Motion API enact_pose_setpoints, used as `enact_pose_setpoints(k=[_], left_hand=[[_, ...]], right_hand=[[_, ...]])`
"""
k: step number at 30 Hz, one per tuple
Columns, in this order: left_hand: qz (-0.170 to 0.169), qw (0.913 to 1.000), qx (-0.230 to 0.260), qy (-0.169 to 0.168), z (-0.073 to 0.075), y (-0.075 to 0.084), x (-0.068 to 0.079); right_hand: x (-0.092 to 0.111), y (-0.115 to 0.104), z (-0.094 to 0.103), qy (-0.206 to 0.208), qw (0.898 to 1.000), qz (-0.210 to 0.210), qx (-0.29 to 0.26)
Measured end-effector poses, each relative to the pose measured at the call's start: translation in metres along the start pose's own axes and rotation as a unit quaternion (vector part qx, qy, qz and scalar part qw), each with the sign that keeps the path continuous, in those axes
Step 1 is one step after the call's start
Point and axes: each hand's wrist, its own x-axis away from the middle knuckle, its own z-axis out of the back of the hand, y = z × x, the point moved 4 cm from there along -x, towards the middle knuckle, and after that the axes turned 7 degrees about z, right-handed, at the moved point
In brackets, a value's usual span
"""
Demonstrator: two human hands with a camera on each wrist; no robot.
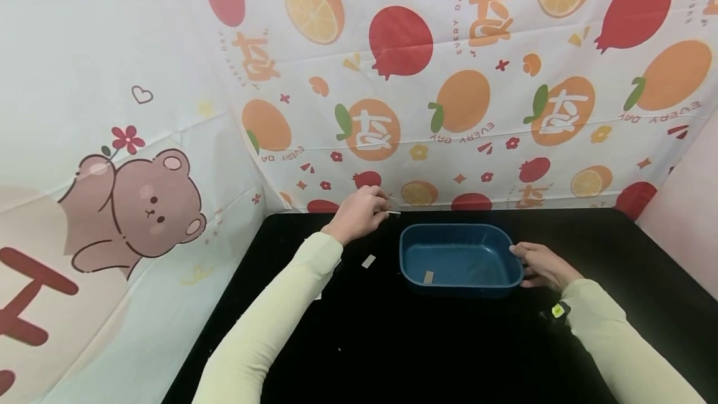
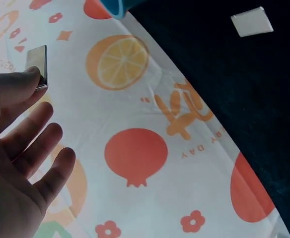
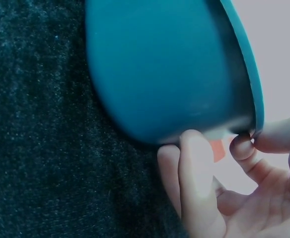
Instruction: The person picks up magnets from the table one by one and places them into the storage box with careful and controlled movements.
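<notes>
My left hand [image 1: 358, 214] is held near the back edge of the black table, left of the blue plastic basin. Between thumb and index finger it pinches a small, thin rectangular plate [image 2: 36, 57], shiny and metallic-looking; the other fingers are loosely bent. My right hand [image 1: 543, 265] holds the right end of the basin [image 1: 471, 267], thumb and index finger pinching the rim, other fingers against its outer wall. Inside the basin, at the front left, lies one small tan plate [image 1: 429, 277]. Another pale plate [image 1: 368, 261] lies on the table left of the basin.
Partly hidden by the left sleeve [image 1: 280, 310], a white piece [image 1: 318, 296] shows on the black cloth-covered table [image 1: 426, 348]. A fruit-printed sheet [image 1: 499, 161] hangs behind the back edge. A bear-printed sheet [image 1: 168, 304] borders the left side.
</notes>
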Motion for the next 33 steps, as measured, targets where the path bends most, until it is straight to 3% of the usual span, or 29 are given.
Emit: enact_pose_setpoints(k=[11, 33], left_hand=[[-0.013, 0.9999, 0.007, 0.006, 0.004, 0.023, 0.001], [-0.051, 0.9981, -0.011, -0.03, -0.016, 0.046, 0.002]], right_hand=[[-0.004, -0.003, 0.003, -0.003, 1.0, -0.002, 0.003], [-0.003, 0.001, 0.0, -0.001, 1.0, -0.013, 0.009]])
